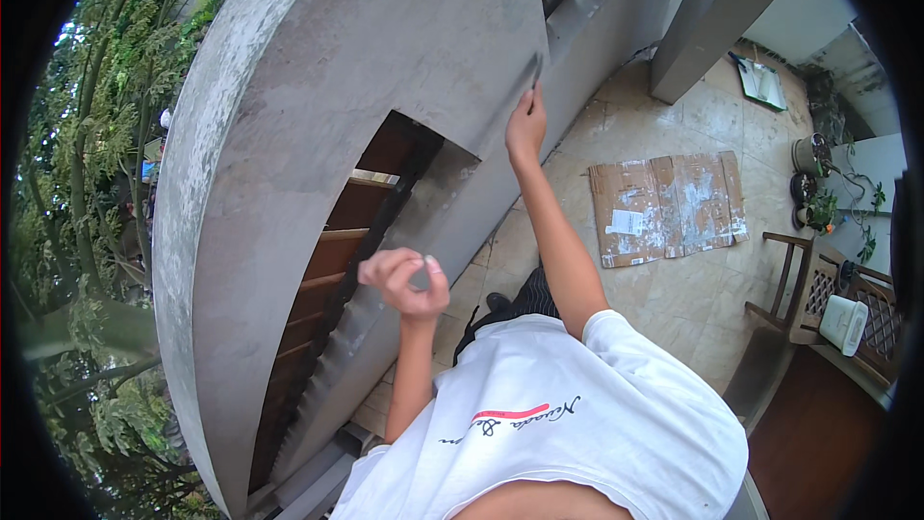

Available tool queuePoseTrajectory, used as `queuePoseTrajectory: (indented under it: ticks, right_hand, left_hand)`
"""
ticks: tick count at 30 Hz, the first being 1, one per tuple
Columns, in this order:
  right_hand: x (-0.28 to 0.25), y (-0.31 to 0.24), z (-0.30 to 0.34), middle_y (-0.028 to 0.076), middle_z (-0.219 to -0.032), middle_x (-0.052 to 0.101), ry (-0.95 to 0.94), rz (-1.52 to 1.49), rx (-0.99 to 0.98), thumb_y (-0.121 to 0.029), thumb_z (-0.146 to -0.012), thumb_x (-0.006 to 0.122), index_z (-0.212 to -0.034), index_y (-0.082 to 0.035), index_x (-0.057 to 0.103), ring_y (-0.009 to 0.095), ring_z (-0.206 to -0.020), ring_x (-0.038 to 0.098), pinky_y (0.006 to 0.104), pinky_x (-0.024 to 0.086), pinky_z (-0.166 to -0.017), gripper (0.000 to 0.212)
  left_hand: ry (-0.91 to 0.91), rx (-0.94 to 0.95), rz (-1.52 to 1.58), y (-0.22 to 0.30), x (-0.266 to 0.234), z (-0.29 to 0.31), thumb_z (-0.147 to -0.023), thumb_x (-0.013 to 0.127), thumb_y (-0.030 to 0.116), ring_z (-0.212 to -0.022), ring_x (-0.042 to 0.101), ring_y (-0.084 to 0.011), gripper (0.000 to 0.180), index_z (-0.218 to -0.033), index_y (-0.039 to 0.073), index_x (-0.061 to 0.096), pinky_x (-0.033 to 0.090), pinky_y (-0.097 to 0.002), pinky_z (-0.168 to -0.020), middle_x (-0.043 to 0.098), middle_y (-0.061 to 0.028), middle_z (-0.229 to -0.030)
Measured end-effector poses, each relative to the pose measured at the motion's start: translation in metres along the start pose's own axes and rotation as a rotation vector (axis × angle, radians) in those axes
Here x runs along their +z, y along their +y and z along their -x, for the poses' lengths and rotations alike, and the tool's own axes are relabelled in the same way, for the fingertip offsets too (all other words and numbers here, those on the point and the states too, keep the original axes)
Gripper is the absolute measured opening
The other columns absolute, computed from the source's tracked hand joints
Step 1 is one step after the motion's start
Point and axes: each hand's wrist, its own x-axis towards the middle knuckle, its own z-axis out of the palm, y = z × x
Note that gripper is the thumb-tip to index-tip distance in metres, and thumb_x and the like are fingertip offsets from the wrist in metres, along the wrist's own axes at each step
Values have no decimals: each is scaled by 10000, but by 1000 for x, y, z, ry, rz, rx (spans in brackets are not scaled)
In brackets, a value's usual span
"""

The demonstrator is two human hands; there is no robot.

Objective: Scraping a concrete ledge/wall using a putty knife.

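My right hand [526, 125] reaches far forward, its fingers closed round a thin dark flat-bladed tool [537, 67]. The tool is seen nearly edge-on, so its exact kind is unclear. Its tip points up at the grey plastered wall [318, 67], by the edge below the upper opening; whether it touches is hard to tell. My left hand [409, 284] is raised in front of the wall's slatted opening [337, 250]. Its fingers are curled, with thumb and fingertips close together in a ring. Anything small between those fingertips cannot be made out.
Paint-spotted cardboard [669, 209] lies on the tiled floor [693, 303] to the right. Beyond it are a square pillar [717, 24], a white-smeared tray [760, 84] and potted plants [818, 210]. A wooden bench [804, 279] holds a pale container [843, 325]. Trees [96, 193] stand left of the wall.
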Motion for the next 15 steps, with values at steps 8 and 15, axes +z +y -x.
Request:
queuePoseTrajectory:
  ticks: [8, 15]
  right_hand:
    - [5, -71, 115, 225, -700, 576, -182, 208, -308, -296, -1009, 380, -1442, -79, 364, 333, -591, 543, 394, 453, -615, 485]
    - [-10, -128, 26, 274, -1065, 641, 8, 182, -285, -303, -1008, 370, -1437, -70, 376, 418, -960, 613, 403, 458, -870, 487]
  left_hand:
    - [-150, -427, 54, 27, -16, 73, -740, 650, 73, -903, 515, -257, 297, -1001, 110, 512, 301, -398, -886, 580, -49, -941]
    - [14, -306, 52, 26, -9, 38, -768, 612, 44, -919, 492, -253, 263, -1004, 83, 504, 314, -379, -896, 560, -80, -945]
